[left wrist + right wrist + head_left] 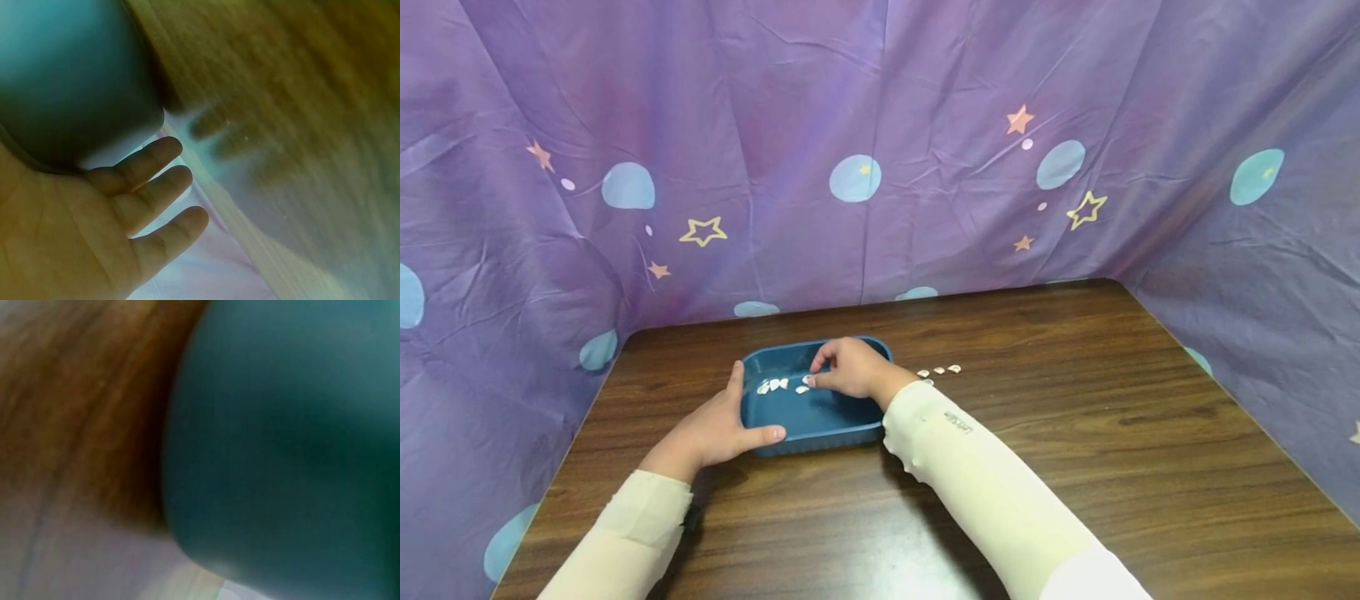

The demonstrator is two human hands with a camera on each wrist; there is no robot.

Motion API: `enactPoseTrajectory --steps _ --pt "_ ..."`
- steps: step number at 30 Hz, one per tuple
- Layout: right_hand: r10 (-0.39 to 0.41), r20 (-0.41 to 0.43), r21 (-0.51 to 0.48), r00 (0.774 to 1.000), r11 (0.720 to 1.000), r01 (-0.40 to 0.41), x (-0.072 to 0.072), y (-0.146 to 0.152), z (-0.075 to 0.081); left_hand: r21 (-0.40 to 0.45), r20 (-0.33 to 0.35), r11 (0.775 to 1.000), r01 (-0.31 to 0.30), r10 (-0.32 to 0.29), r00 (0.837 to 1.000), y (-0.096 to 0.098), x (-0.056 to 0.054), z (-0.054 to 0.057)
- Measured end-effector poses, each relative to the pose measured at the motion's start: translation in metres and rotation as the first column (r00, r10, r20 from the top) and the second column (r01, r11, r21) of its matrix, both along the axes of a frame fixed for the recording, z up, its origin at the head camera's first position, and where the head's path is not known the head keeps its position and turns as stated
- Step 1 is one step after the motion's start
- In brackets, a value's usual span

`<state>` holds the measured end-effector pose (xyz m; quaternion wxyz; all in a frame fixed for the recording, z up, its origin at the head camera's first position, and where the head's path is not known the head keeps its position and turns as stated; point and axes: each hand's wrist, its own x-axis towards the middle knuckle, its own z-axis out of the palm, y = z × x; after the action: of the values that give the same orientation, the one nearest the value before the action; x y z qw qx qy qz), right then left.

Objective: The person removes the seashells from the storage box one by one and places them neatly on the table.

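Observation:
A blue rectangular tray [820, 417] sits on the table, with several small white seashells [775, 384] on its floor toward the left. My left hand [718, 423] rests against the tray's left end, thumb on the front rim and another finger along the side. In the left wrist view, three fingers [156, 200] of that hand stretch out beside the tray wall. Over the inside of the tray, my right hand [853, 368] pinches a small shell [807, 379] at its thumb and fingertips. The right wrist view shows the blurred tray wall [262, 456], without the hand.
More small shells [939, 371] lie on the brown wooden table [1075, 433] right of the tray, partly behind the right wrist. A purple curtain [790, 125] with stars and blue spots hangs behind the table and along both sides.

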<state>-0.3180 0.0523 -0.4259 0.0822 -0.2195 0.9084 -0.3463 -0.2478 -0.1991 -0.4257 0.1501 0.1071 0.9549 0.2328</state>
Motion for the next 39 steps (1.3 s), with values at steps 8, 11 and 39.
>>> enactPoseTrajectory --steps 8,11,39 --pt "0.043 0.010 0.074 0.999 0.996 -0.043 -0.0009 -0.0004 -0.0005 0.010 -0.012 1.000 0.008 -0.008 1.000 -0.0006 -0.0021 -0.0015" --pt "0.049 0.033 0.105 0.998 0.993 -0.052 -0.0013 -0.0004 -0.0012 0.008 -0.006 1.000 0.007 -0.007 1.000 0.0001 -0.0021 -0.0012" --pt "0.083 0.105 0.294 0.991 0.949 -0.111 -0.0021 -0.0069 -0.0081 -0.011 0.013 1.000 0.004 -0.004 1.000 -0.0006 -0.0011 -0.0001"
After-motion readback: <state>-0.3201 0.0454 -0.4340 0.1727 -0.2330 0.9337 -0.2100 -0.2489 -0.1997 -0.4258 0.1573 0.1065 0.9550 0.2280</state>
